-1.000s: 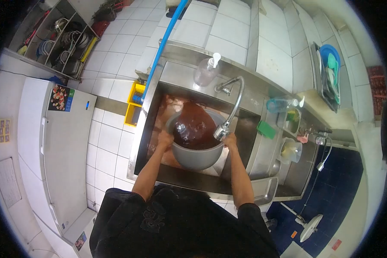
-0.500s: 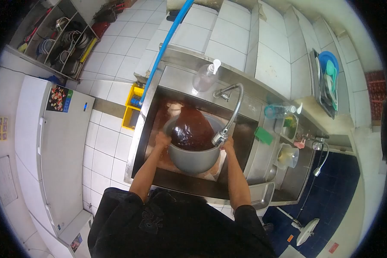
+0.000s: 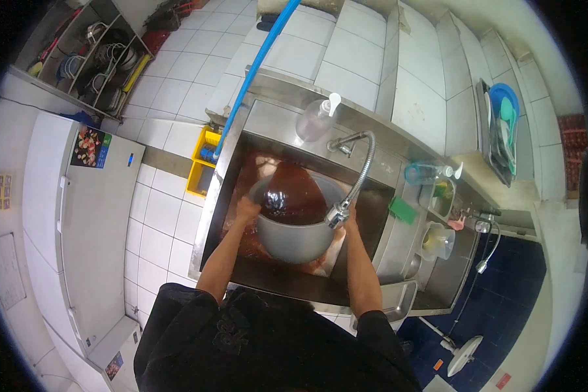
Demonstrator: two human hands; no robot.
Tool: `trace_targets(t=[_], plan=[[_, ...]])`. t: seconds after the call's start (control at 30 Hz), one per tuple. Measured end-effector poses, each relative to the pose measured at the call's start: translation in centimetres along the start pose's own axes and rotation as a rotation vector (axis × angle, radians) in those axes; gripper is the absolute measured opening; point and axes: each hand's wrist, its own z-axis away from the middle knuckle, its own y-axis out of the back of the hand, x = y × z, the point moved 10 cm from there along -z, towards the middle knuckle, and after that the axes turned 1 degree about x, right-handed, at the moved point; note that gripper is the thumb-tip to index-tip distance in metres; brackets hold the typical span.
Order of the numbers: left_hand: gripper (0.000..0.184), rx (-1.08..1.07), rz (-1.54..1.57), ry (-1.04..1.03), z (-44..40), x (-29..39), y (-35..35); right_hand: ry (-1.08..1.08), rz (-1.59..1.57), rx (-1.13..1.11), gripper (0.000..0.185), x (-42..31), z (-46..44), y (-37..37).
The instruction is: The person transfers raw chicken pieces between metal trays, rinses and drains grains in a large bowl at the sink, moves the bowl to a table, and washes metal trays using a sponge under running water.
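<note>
A large grey pot (image 3: 294,243) is tilted away from me over the sink basin (image 3: 268,277). Dark red-brown liquid (image 3: 287,199) runs over its far rim into the basin. My left hand (image 3: 247,210) grips the pot's left side. On the opposite side my right hand (image 3: 350,217) holds it, partly hidden behind the faucet's spray head (image 3: 337,215). Reddish liquid spreads around the pot, with a pale patch (image 3: 266,164) showing beyond it; I cannot make out what that is.
The flexible faucet (image 3: 367,166) arches over the basin's right side. A soap pump bottle (image 3: 317,119) stands behind; a green sponge (image 3: 403,210), a blue-tinted pump bottle (image 3: 424,173) and a clear jug (image 3: 438,240) are to the right. Yellow bins (image 3: 202,160) sit left.
More red-brown liquid has poured out and spread over the basin, covering much of the pale area. The liquid level inside the pot looks lower. Both hands keep their hold.
</note>
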Motion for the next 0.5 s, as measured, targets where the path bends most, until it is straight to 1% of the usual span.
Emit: trace_targets(t=[0.07,0.1,0.13,0.17,0.2,0.23,0.27,0.3,0.33,0.37,0.4,0.43,0.47,0.5], plan=[[0.048,-0.113,-0.039,0.060,0.2,0.1,-0.3,0.109,0.015,0.030,0.029,2.3,-2.2,0.0],[0.048,-0.113,-0.038,0.062,-0.3,-0.8,-0.6,0.178,0.019,0.054,0.028,3.6,-3.5,0.0],[0.048,-0.174,-0.168,-0.116,-1.1,-0.8,-1.9,0.241,0.021,0.072,0.027,4.8,-4.4,0.0],[0.048,-0.207,-0.234,-0.204,-0.9,0.0,-2.2,0.288,0.023,0.096,0.028,3.8,-4.3,0.2],[0.048,-0.233,-0.297,-0.294,-0.6,0.8,-2.5,0.144,-0.096,-0.086,0.027,4.9,-4.3,-0.6],[0.042,-0.117,-0.142,-0.153,-0.9,0.1,-1.6,0.143,-0.095,-0.088,0.027,4.6,-4.1,-0.4],[0.037,0.000,0.013,-0.012,-0.6,-0.4,-0.1,0.102,0.000,-0.060,0.029,3.6,-3.3,-0.5],[0.037,-0.001,0.013,-0.010,-0.1,0.5,0.7,0.060,0.096,-0.034,0.032,3.5,-3.2,-0.5],[0.033,-0.050,0.000,0.025,0.2,1.0,1.2,0.059,0.097,-0.036,0.032,3.0,-3.1,-0.5],[0.029,-0.100,-0.013,0.061,0.5,1.1,1.3,-0.097,-0.288,-0.123,0.034,4.1,-3.0,-1.3],[0.029,-0.101,-0.013,0.063,-0.2,0.1,0.5,-0.170,-0.483,-0.170,0.036,3.2,-2.3,-2.0],[0.026,-0.063,-0.025,-0.003,-1.0,0.0,0.0,-0.255,-0.673,-0.207,0.037,2.2,-1.4,-2.7],[0.025,-0.045,-0.030,-0.036,-2.2,-1.0,-1.1,-0.198,-0.504,-0.101,0.033,-2.2,0.8,-1.7],[0.023,-0.026,-0.036,-0.068,-3.5,-2.0,-2.1,-0.167,-0.419,-0.050,0.031,-3.7,1.5,-1.2]])
